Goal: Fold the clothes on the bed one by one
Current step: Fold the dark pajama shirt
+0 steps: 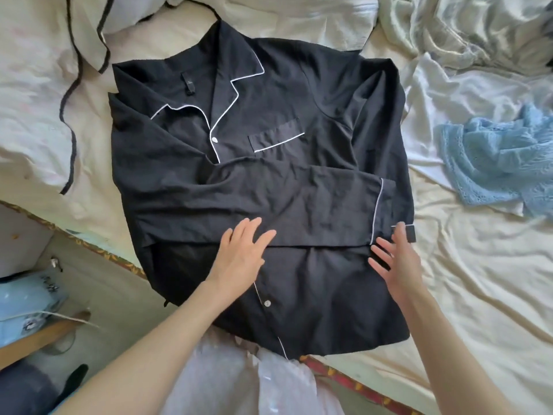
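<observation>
Head view: black white-piped pyjama shirt (269, 181) lies flat on the cream-sheeted bed (478, 295), one sleeve folded across.
Left hand (242, 253) rests on it, fingers spread; right hand (395, 259) splayed above its cuff, contact unclear; light-blue lace garment (493, 157) cut off.

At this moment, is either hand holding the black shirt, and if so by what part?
Nothing is held. The left hand lies flat with straight fingers on the sleeve folded across the black shirt; the right hand is open by the sleeve's cuff.
</observation>
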Demonstrator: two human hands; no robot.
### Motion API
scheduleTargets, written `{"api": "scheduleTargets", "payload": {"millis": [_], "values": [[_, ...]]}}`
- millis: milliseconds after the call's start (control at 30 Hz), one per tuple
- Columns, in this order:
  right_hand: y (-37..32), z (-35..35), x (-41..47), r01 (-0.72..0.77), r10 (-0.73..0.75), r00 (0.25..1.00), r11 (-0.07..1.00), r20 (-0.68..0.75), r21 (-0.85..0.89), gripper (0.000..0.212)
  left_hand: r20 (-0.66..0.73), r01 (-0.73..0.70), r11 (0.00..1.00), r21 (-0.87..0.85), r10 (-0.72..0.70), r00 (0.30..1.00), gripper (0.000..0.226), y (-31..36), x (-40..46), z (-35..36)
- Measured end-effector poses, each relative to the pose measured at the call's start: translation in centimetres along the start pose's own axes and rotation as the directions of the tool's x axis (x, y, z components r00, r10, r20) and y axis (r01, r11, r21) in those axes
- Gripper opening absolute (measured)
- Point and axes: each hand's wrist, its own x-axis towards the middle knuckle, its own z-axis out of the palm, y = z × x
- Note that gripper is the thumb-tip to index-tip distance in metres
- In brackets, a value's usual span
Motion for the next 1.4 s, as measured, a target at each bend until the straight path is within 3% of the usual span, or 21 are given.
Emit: {"api": "scheduleTargets", "payload": {"millis": [67, 133, 200, 300, 400, 533, 767, 833, 900, 933, 1000, 1067, 1200, 1300, 1400], "values": [[-0.5, 0.9, 1.3, 0.042, -0.053, 0.993, 0.993, -0.104, -0.107, 0.064, 0.103, 0.076, 0.996, 0.056, -0.082, 0.991, 0.072, -1.9, -0.7, 0.7], [-0.9, 1.3, 2.8, 0.096, -0.188, 0.958, 0.923, -0.218, -0.372, 0.059, 0.134, 0.142, 0.988, 0.065, -0.150, 0.980, 0.069, -3.1, -1.0, 0.9], [-1.3, 1.2, 3.9, 0.093, -0.240, 0.947, 0.839, -0.213, -0.535, 0.042, 0.115, 0.166, 0.983, 0.075, -0.174, 0.978, 0.066, -3.6, -1.3, 0.9], [-1.3, 0.8, 4.1, 0.030, -0.111, 0.979, 0.911, -0.173, -0.412, 0.009, 0.198, 0.139, 0.979, 0.146, -0.167, 0.966, 0.064, -4.6, -1.9, 1.0], [-0.7, 0.4, 2.7, 0.034, -0.098, 0.982, 0.933, -0.161, -0.359, 0.019, 0.251, 0.149, 0.977, 0.154, -0.184, 0.950, 0.065, -5.1, -2.5, 0.7], [0.6, -0.7, 0.5, 0.024, -0.041, 0.993, 0.987, -0.107, -0.157, 0.024, 0.296, 0.189, 0.967, 0.171, -0.233, 0.926, 0.066, -6.0, -3.3, 0.6], [3.6, -1.3, -0.9, 0.077, -0.160, 0.983, 0.808, -0.091, -0.583, 0.030, 0.324, 0.266, 0.957, 0.119, -0.290, 0.900, 0.068, -8.6, -5.5, 0.7], [3.0, -0.5, -1.7, 0.114, -0.274, 0.952, 0.732, -0.137, -0.672, 0.028, 0.324, 0.277, 0.955, 0.101, -0.295, 0.899, 0.065, -9.3, -6.1, 0.5], [1.9, 0.8, -2.5, 0.165, -0.403, 0.904, 0.637, -0.143, -0.753, 0.008, 0.261, 0.328, 0.945, 0.010, -0.319, 0.911, 0.056, -9.9, -6.5, 0.1], [1.3, 1.8, -2.9, 0.174, -0.439, 0.890, 0.581, -0.126, -0.795, 0.017, 0.195, 0.366, 0.928, -0.074, -0.346, 0.918, 0.049, -10.1, -6.7, -0.2], [0.2, 4.4, -3.6, 0.255, -0.500, 0.866, 0.452, -0.006, -0.855, 0.034, 0.030, 0.436, 0.850, -0.296, -0.448, 0.894, 0.036, -10.8, -7.1, -0.5], [-0.5, 7.7, -4.2, 0.387, -0.531, 0.829, 0.323, 0.172, -0.864, 0.034, -0.055, 0.494, 0.692, -0.526, -0.607, 0.793, 0.029, -11.7, -7.4, -0.9], [-1.2, 16.5, -5.0, 0.622, -0.482, 0.729, 0.168, 0.487, -0.765, 0.031, 0.005, 0.511, 0.318, -0.799, -0.845, 0.535, 0.031, -14.0, -6.9, -1.6], [-1.9, 24.2, -5.8, 0.738, -0.444, 0.626, 0.074, 0.641, -0.671, 0.027, 0.061, 0.473, 0.207, -0.856, -0.869, 0.491, 0.038, -15.6, -6.2, -0.9], [-2.7, 32.0, -6.8, 0.806, -0.420, 0.544, 0.022, 0.726, -0.591, 0.026, 0.151, 0.493, 0.154, -0.857, -0.838, 0.524, 0.042, -16.4, -5.5, 0.9]]}}
